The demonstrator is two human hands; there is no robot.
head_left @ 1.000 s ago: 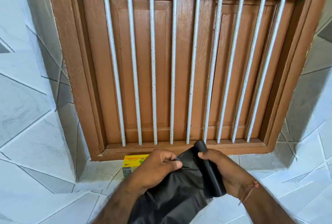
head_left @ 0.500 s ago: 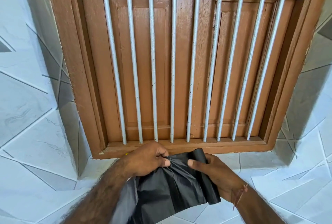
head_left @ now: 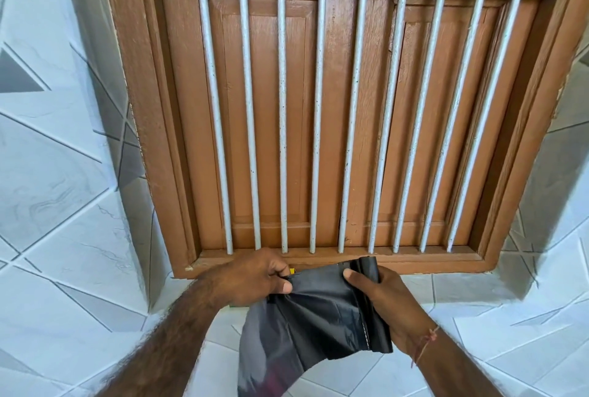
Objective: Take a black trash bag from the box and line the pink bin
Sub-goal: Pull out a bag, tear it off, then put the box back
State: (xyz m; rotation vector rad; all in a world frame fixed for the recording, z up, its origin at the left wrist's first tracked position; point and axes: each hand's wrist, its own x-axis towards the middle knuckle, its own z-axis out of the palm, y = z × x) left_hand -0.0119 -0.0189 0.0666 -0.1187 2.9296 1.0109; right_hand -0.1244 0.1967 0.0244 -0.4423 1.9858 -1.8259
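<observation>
A black trash bag [head_left: 314, 320] hangs between both hands low in the head view, just below the window sill. My left hand [head_left: 255, 278] pinches its upper left edge. My right hand [head_left: 379, 304] grips the folded, still-rolled strip along its right side, thumb on top. The unfolded part droops toward the bottom of the frame. Only a yellow sliver of the box [head_left: 292, 269] shows behind my left hand. The pink bin is not in view.
A brown wooden window [head_left: 318, 116] with closed shutters and several white vertical bars fills the view right behind the hands. Pale grey patterned tiles [head_left: 63, 205] cover the wall and the ledge on both sides.
The hands have risen toward the sill and pulled apart, spreading the bag wider. The yellow box, plainly seen one second ago, is now almost hidden behind my left hand.
</observation>
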